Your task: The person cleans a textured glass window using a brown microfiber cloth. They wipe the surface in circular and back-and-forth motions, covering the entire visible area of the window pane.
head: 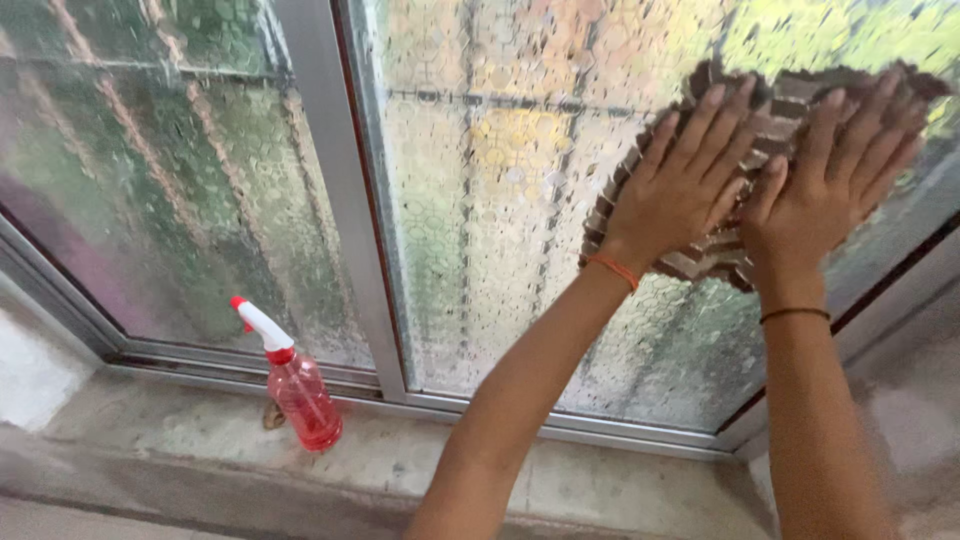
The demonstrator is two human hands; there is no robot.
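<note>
Both hands flat on cloth, left hand and right hand side by side, nearly touching, no gap between for passing. Cloth pressed against textured window pane; glass blocks any push forward. Metal frame upright bounds pane on left, slanted frame edge close below right hand. Pane open to left of and beneath hands. Sill below mostly bare; red spray bottle stands near upright, well apart from both hands.

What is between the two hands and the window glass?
In the head view, a brown checked cloth lies between the left hand, the right hand and the patterned window glass.
</note>
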